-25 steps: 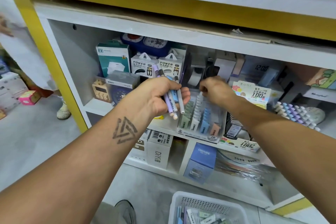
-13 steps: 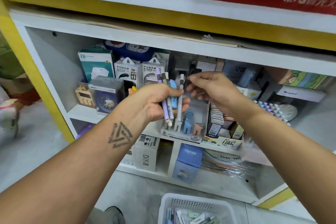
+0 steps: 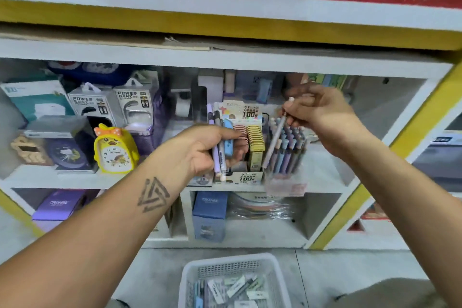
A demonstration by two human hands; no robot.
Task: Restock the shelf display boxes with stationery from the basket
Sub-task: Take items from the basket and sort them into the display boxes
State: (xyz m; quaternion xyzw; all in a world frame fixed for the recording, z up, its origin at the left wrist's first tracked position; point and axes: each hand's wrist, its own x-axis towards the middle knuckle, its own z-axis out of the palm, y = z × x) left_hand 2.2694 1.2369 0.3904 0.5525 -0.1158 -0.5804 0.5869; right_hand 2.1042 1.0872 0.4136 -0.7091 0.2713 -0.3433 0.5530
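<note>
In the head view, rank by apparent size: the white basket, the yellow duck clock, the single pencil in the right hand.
1. White basket, though it lies nearer the camera and is partly cut off by the frame.
2. Yellow duck clock.
3. Pencil pinched by the right hand: long but thin.

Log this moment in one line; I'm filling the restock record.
left hand: holds pen bundle | right hand: pinches single pen over pen display box | basket: stocked

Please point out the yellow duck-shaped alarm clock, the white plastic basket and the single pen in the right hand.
Yellow duck-shaped alarm clock (image 3: 115, 151): head view, clock face.
White plastic basket (image 3: 226, 265): head view, far wall.
Single grey pen (image 3: 274, 139): head view, barrel.
</note>
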